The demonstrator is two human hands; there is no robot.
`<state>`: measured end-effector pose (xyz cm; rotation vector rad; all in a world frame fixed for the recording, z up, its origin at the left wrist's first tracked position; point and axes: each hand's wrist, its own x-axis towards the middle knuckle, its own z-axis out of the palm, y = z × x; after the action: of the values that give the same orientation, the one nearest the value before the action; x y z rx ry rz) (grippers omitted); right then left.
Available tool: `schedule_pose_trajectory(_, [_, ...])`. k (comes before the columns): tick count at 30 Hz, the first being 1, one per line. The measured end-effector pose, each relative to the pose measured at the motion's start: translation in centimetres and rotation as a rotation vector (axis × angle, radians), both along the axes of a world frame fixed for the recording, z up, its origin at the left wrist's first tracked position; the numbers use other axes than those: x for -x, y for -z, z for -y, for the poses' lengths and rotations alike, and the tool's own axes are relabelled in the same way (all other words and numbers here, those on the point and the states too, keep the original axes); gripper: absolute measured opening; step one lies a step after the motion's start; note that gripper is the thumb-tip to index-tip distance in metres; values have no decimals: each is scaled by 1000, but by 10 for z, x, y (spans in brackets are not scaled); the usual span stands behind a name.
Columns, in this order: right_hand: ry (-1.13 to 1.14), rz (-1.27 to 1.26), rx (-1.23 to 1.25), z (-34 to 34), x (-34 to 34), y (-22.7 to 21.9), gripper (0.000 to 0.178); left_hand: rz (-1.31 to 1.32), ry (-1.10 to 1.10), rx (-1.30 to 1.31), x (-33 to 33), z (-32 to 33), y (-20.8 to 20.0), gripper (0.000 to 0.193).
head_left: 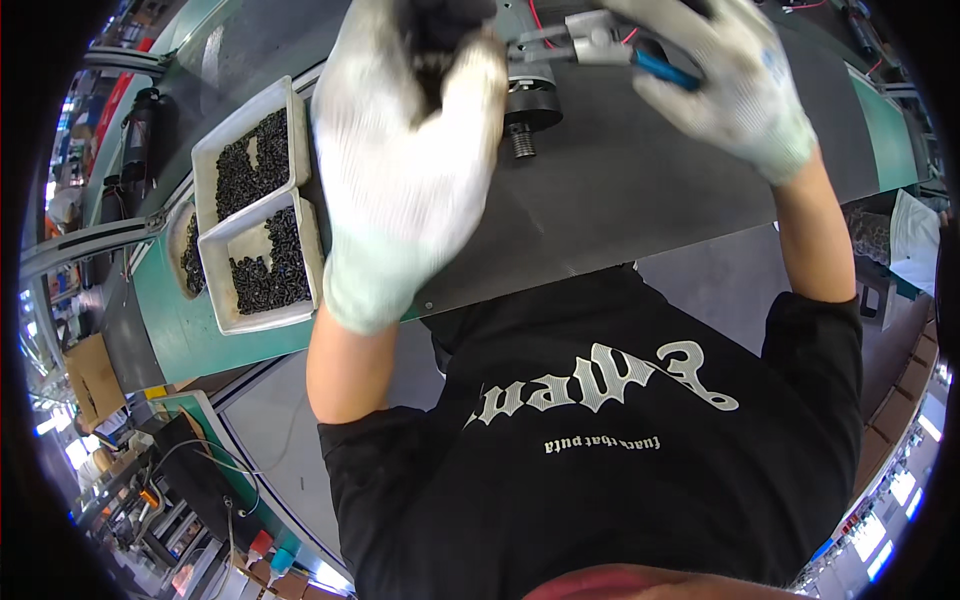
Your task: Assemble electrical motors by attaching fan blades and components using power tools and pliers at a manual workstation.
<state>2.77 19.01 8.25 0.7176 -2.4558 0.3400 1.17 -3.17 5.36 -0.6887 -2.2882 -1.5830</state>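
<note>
We see two white trays (222, 150) of small dark screws lying side by side on the green table edge (170, 330). Left of the trays stands a dark bottle (140, 125); below them, a cardboard box (93, 375).

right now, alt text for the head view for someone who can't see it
Two white-gloved hands work above a dark belt: the left hand grips a dark part, and the right hand holds a blue-handled tool to a black motor. Two white trays of small black screws sit on the left.
</note>
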Motion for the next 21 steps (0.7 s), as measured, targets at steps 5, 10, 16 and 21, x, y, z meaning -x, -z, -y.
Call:
schedule_pose_trajectory(5, [220, 507, 728, -58, 98, 74, 31, -277, -258, 300, 129, -18, 46, 39])
schedule_pose_trajectory(10, [-50, 1368, 1755, -29, 121, 119, 19, 400, -222, 346, 171, -32, 92, 75])
schedule_pose_trajectory(16, [-92, 993, 1984, -6, 97, 113, 9, 355, -264, 123, 144, -35, 62, 83])
schedule_pose_trajectory(21, [-483, 794, 1378, -2, -4, 35, 41, 210, 57, -294, 35, -17, -18, 90])
